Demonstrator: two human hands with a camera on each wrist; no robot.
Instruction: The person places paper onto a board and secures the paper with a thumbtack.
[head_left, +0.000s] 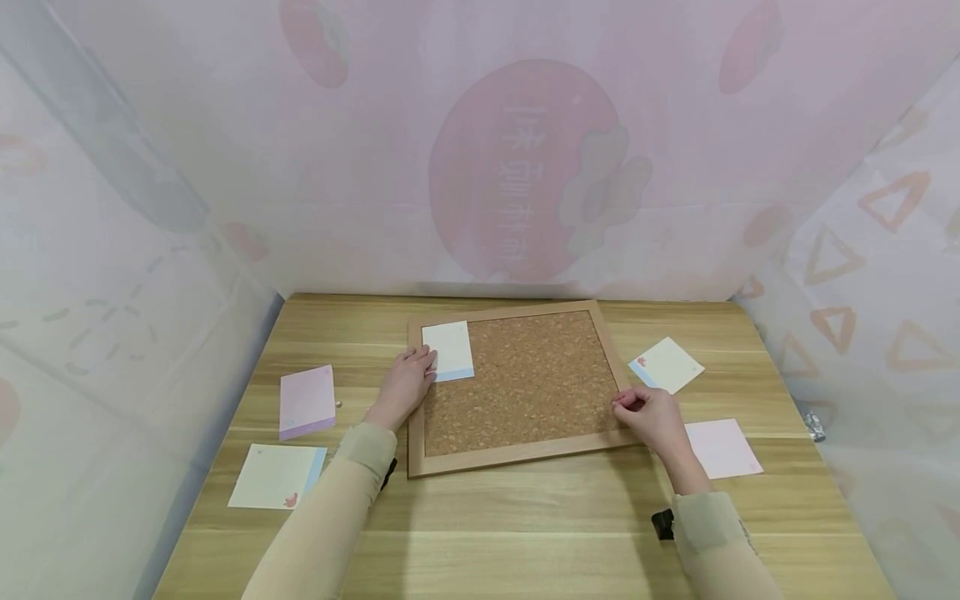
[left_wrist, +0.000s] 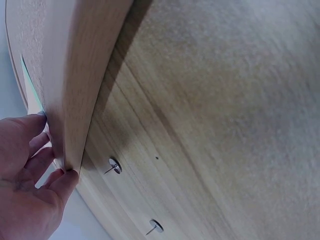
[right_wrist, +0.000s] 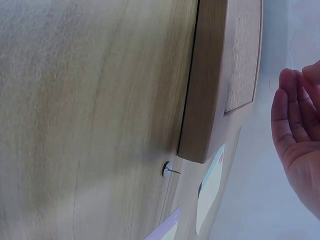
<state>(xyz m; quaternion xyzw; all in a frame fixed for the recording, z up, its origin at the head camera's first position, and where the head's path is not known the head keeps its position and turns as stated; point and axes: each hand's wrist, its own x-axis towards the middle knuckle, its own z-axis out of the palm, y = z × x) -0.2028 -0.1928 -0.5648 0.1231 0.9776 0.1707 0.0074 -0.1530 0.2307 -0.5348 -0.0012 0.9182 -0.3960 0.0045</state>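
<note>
Framed cork board with notes and thumbtacks, two hands at work

Item: one cork board (head_left: 540, 383) in a wooden frame (head_left: 517, 451), slightly skewed on a wood-grain table (head_left: 510, 533).
Item: one cream note with blue band (head_left: 450, 346), in the board's upper left corner; the left hand (head_left: 407, 385), fingers apart and gripping nothing, reaches over the frame's left rail and covers part of the note's edge.
Item: the right hand (head_left: 651, 417), thumb and finger together over the board's lower right corner; from here I cannot tell whether anything is between them.
At left: a mauve note (head_left: 307, 398) and, below it, a second cream note (head_left: 273, 475), one corner behind the left sleeve (head_left: 330, 508).
At right: a third cream note (head_left: 671, 367) and a pink note (head_left: 723, 448), its left edge hidden by the right wrist.
Loose: two thumbtacks (left_wrist: 115, 165) beside the frame's left side; another thumbtack (right_wrist: 167, 169) near a corner.
Behind: a fruit-printed curtain (head_left: 360, 167).
</note>
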